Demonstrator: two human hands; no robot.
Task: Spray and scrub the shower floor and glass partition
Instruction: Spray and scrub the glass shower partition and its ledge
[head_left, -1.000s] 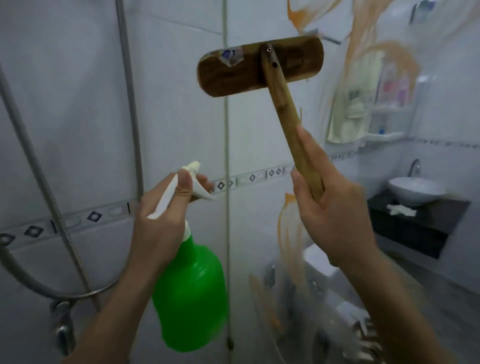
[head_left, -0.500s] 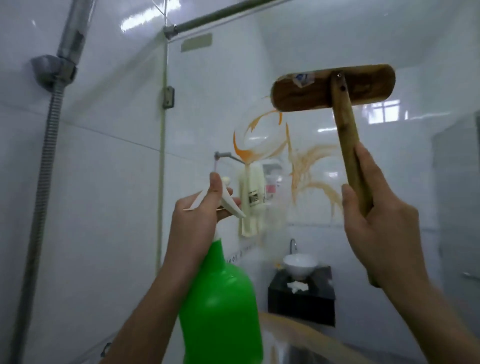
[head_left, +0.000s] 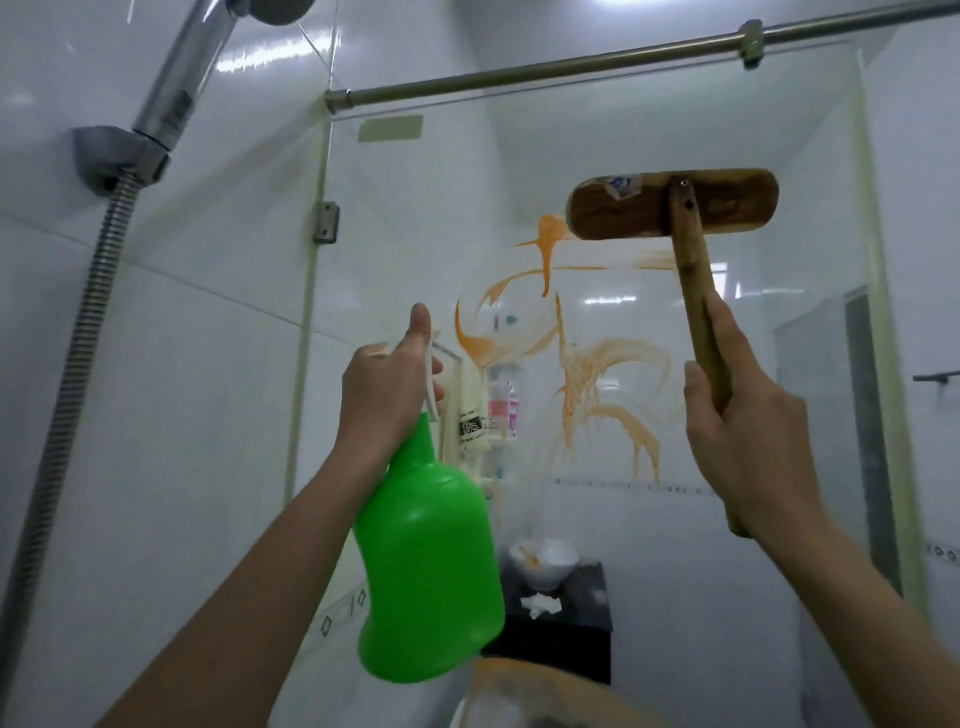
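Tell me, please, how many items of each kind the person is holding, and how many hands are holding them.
Spray bottles: 1, the green spray bottle gripped by the left hand.
Brushes: 1, the wooden brush gripped at its handle by the right hand.
Hands: 2.
Total: 4.
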